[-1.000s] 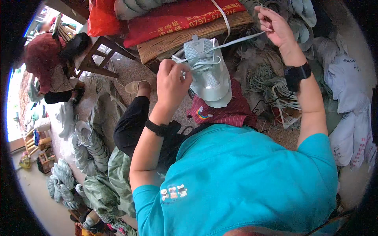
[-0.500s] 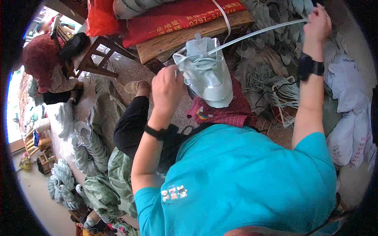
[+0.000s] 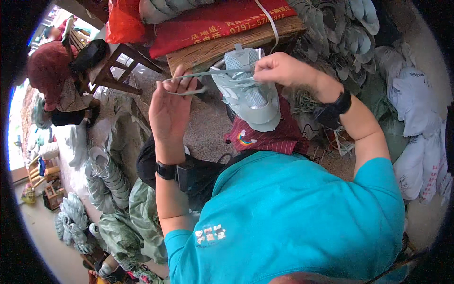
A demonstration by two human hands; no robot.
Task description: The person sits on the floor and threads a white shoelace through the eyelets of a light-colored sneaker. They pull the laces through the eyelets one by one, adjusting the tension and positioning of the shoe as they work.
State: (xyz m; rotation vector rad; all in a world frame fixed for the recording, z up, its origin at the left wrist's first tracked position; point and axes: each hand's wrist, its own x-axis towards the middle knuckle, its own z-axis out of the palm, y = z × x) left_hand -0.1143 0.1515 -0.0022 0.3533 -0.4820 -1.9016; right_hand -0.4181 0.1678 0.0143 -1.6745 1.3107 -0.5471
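Note:
A pale grey-white sneaker (image 3: 253, 106) rests on a dark red striped cloth (image 3: 293, 132) over my lap, toe toward me, with laces crossing its front. A pale shoelace (image 3: 208, 74) runs taut from the shoe's upper part out to the left. My left hand (image 3: 171, 102) is raised left of the shoe with the lace caught in its bent fingers; a short end of it loops out by the fingertips. Above the shoe's right side, my right hand (image 3: 283, 71) pinches the lace near the tongue. Its fingertips partly cover the lacing.
A wooden bench (image 3: 189, 57) with a red printed cloth (image 3: 189, 33) stands just ahead. Bunches of grey shoe parts (image 3: 326, 28) hang to its right. White sacks (image 3: 416, 104) lie at far right, stacked shoe uppers (image 3: 109, 177) at left. Another person (image 3: 49, 71) sits at upper left.
My right hand has come in from the far upper right, where it held the lace stretched out, to the shoe. My left hand has moved left off the shoe, now holding lace.

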